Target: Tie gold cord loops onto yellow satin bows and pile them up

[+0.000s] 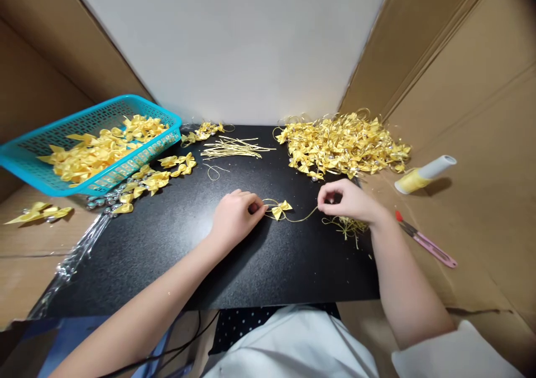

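Observation:
A small yellow ribbon bow (281,209) lies on the black table, with a thin gold elastic cord (299,220) looped around behind it. My left hand (238,215) pinches the loop of this cord just left of the bow. To the right, my right hand (344,200) has finger and thumb closed on the other end of the cord, which sags a little between the bow and that hand. Under and beside my right wrist sits a tangle of gold cord scraps (348,226).
A turquoise basket (54,185) of yellow bows stands at left, loose bows (157,181) beside it. Cut gold cords (234,148) lie at the back. A heap of corded bows (343,146) fills the back right. Further right are a paper roll (431,171) and a pink-handled cutter (431,247).

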The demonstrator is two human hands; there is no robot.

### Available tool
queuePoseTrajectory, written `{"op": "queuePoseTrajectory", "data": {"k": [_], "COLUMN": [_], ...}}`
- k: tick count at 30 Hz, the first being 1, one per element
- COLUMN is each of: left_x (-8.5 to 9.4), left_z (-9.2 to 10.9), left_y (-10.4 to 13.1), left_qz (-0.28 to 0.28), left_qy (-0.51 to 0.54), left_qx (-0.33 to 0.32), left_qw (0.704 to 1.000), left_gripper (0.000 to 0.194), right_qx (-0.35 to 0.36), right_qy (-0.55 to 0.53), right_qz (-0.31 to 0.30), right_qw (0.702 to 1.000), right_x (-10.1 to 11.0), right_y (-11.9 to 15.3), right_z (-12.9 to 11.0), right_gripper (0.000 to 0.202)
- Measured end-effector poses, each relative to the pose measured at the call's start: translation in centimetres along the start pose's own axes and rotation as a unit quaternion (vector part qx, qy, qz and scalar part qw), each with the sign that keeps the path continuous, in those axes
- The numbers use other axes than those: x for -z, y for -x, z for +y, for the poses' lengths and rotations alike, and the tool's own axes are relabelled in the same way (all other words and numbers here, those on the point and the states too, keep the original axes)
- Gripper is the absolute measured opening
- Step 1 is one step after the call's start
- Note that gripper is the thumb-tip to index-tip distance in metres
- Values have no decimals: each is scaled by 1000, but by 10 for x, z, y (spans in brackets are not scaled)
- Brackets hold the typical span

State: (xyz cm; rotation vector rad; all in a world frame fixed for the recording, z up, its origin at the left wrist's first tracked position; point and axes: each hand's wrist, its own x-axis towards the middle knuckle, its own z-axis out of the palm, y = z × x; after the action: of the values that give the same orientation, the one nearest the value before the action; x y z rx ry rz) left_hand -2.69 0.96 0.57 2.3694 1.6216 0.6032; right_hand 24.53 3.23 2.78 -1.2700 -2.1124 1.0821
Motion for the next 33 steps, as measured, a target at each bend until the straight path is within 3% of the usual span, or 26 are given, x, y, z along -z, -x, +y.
{"op": "queuePoseTrajectory", "data": {"k": [2,5,8,12,16,19,33], "left_x": [0,0,1,4,4,2,-5], "left_z": [-1,-2,-2,-1,-1,-1,-11], "left_y": [0,1,2,2,2,3,0], "left_qz": [0,0,1,12,11,5,30], "left_qy": [28,72,111,157,186,191,107], "left_qx": [7,24,46,67,86,90,87], "left_qw": [1000,997,993,985,979,977,990], "left_gripper": [18,19,22,26,28,28,24], "right_qx": [-30,-54,-40,42,26,22,76], "right_qy": [36,65,114,170,235,249,115], "right_qz": [-59,-95,-61,-1,-2,-7,41], "right_qw": [997,992,991,984,972,968,990], "right_x": [-2,-5,-9,-29,-59,-69,-44], "right_y": [1,1,0,-4,-9,-11,-8], "right_z": [1,3,2,-14,-28,-28,-17], "right_gripper": [7,4,13,21,20,14,14]}}
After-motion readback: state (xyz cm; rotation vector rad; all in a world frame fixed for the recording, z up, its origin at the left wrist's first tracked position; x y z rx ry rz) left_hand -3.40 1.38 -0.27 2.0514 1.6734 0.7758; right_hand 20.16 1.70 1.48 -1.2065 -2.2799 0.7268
